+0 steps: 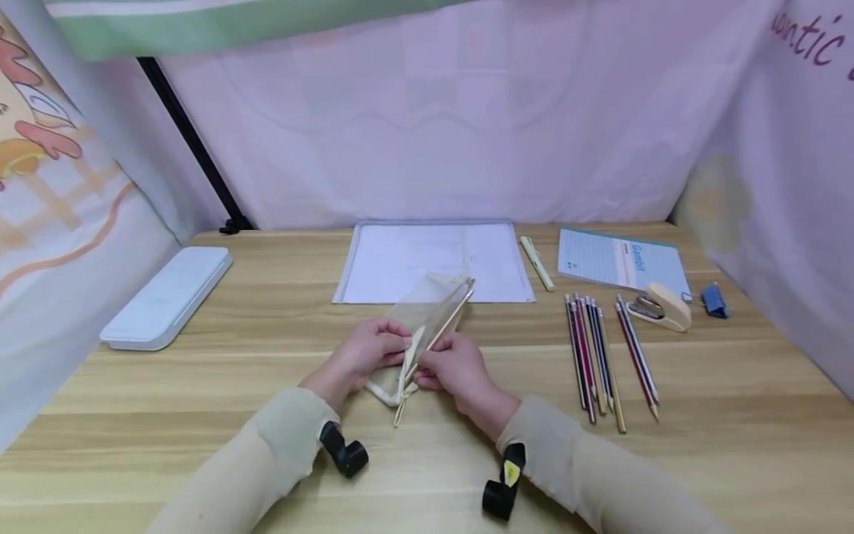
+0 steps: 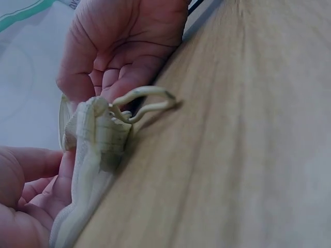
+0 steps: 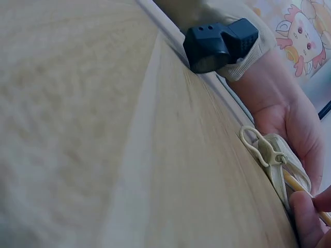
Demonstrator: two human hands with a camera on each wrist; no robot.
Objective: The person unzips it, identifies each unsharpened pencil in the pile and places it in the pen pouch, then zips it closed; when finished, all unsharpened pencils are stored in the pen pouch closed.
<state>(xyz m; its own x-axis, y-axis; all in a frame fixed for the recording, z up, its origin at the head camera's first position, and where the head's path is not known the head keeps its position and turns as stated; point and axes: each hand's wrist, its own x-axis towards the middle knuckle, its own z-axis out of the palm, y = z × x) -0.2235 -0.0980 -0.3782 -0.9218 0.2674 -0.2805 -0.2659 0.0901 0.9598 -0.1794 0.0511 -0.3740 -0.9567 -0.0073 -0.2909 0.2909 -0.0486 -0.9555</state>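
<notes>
A translucent mesh zip pouch [image 1: 427, 297] with a pale edge tilts up from the table between both hands. My left hand [image 1: 370, 347] pinches its left side, fingertips on the pale edge. My right hand [image 1: 460, 368] pinches a slim gold pencil [image 1: 451, 326] lying along the pouch's opening. Close up, in the right wrist view, the pencil [image 3: 294, 181] sits between the pouch edges, with my right fingers [image 3: 306, 214] round it. A cream pull loop [image 2: 147, 98] hangs from the pouch's near end. How far the pencil reaches inside is hard to see.
Several pencils [image 1: 590, 356] lie at the right, beside a stapler [image 1: 663, 305], a blue binder clip [image 1: 715, 300] and a blue notebook [image 1: 620, 259]. A white sheet [image 1: 427, 248] and a pale green pen [image 1: 536, 263] lie behind. A white case [image 1: 167, 297] stands left.
</notes>
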